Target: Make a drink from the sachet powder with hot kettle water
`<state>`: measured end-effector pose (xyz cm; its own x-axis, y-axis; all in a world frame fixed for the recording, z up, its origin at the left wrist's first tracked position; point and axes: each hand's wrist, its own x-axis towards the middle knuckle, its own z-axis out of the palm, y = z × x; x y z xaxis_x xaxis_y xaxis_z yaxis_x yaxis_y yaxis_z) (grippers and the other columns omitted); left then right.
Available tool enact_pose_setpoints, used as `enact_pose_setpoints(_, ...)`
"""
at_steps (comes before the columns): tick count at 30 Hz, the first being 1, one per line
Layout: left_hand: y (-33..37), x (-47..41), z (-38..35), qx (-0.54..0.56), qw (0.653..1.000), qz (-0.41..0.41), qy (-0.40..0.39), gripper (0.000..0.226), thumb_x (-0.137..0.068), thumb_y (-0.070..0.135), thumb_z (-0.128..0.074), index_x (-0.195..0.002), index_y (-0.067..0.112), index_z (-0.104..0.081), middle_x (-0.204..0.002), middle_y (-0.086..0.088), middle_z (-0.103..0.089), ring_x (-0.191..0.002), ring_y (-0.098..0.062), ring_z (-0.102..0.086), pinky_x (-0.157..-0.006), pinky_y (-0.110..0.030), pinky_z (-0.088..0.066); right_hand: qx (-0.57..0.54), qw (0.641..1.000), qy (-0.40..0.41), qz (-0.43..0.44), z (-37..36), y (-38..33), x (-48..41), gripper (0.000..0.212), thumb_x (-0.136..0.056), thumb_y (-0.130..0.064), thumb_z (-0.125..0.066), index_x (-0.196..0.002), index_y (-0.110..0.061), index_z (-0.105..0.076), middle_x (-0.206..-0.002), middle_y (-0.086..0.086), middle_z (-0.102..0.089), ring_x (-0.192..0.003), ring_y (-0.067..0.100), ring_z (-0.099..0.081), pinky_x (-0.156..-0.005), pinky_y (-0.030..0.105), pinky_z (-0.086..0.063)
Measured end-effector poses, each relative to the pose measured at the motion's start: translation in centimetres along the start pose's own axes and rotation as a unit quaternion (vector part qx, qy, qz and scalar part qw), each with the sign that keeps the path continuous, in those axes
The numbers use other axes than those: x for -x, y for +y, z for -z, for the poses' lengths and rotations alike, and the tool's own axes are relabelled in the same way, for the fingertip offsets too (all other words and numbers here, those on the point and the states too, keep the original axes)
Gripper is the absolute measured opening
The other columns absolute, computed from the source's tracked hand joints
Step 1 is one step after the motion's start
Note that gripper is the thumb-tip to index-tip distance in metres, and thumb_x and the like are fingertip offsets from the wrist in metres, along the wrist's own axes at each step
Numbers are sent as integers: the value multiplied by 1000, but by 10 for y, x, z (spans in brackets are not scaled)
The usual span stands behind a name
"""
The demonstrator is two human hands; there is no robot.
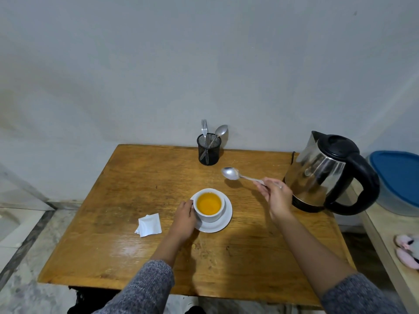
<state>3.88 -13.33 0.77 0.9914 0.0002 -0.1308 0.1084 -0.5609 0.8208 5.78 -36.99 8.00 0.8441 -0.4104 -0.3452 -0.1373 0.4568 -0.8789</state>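
Observation:
A white cup (209,217) holding orange liquid stands on a white saucer (223,223) in the middle of the wooden table (136,177). My left hand (184,219) grips the cup's left side. A metal spoon (231,173) is held by its handle in my right hand (275,199), its bowl hanging above the table, up and to the right of the cup. A steel kettle (322,173) with a black lid and handle stands at the right edge. The torn white sachet (149,225) lies flat to the left of the cup.
A black mesh holder (208,150) with a fork and a spoon stands at the table's back edge against the wall. To the right, a lower surface carries a clear tub with a blue lid (399,175) and a pink object (408,251).

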Motion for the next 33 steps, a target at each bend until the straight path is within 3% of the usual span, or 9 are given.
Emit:
enact_pose_setpoints(6, -4, -2, -1, 5, 1000, -7, 0, 31, -97, 19, -33, -123, 15, -50, -119, -10, -53, -105, -15, -46, -91, -28, -36, 48, 988, 86, -115, 26, 34, -2, 10, -89, 7, -49, -92, 5, -59, -100, 27, -65, -80, 24, -69, -61, 19, -58)
enact_pose_setpoints(11, -5, -1, -2, 8, 1000, -9, -3, 31, -97, 20, -33, -123, 16, -49, -120, -8, -53, -106, -14, -46, -91, -27, -35, 137, 978, 81, -137, 34, 57, -1, 13, -82, 6, -56, -91, -2, -61, -95, 18, -70, -87, 25, -71, -79, 28, -58)
enact_pose_setpoints(13, -5, -1, -1, 8, 1000, -8, -6, 31, -97, 21, -33, -124, 17, -49, -121, -8, -52, -109, -15, -46, -93, -27, -35, 225, 962, 68, -139, 33, 61, 3, 19, -78, 2, -62, -95, -6, -61, -93, 14, -71, -83, 24, -71, -76, 32, -57)
enact_pose_setpoints(16, -8, -1, 0, 9, 1000, -6, -10, 31, -98, 22, -32, -124, 17, -49, -122, -7, -52, -111, -16, -46, -95, -28, -36, 417, 903, 11, -100, 29, 63, 11, 21, -79, -2, -65, -98, -8, -58, -92, 6, -65, -69, 14, -59, -52, 24, -44)
enact_pose_setpoints(18, -7, -1, 2, 9, 1000, -4, -10, 31, -98, 22, -32, -124, 17, -49, -122, -7, -52, -109, -14, -46, -94, -27, -36, 480, 875, -30, -63, 27, 68, 13, 22, -80, 1, -64, -100, -5, -58, -92, 5, -60, -68, 12, -54, -49, 22, -38)
enact_pose_setpoints(25, -4, -1, 3, 3, 1000, -3, -26, 32, -98, 24, -32, -125, 18, -47, -120, -4, -50, -110, -14, -46, -95, -26, -35, 540, 838, -80, 4, 24, 77, 17, 17, -75, 7, -60, -82, -7, -53, -81, 6, -56, -71, 20, -53, -52, 26, -40)
enact_pose_setpoints(28, -6, -1, 4, 0, 1000, -6, -29, 33, -98, 26, -31, -126, 19, -46, -122, -4, -50, -111, -12, -45, -96, -26, -35, 570, 815, -98, 35, 23, 79, 17, 30, -73, 9, -58, -68, -16, -42, -79, 4, -48, -69, 18, -45, -53, 26, -36)
enact_pose_setpoints(31, -8, 5, 6, 5, 1000, -21, -21, 35, -98, 30, -29, -129, 22, -44, -124, -1, -48, -116, -13, -44, -97, -27, -34, 601, 790, -109, 48, 22, 81, 18, 31, -74, 6, -58, -68, -19, -42, -86, 3, -48, -76, 19, -46, -63, 31, -40)
enact_pose_setpoints(33, -16, 12, 7, -11, 999, -23, 35, 36, -97, 31, -28, -128, 23, -43, -126, -2, -48, -117, -16, -45, -97, -30, -36, 617, 778, -103, 64, 26, 82, 17, 21, -77, 0, -59, -74, -18, -49, -94, 4, -50, -81, 18, -46, -67, 32, -42)
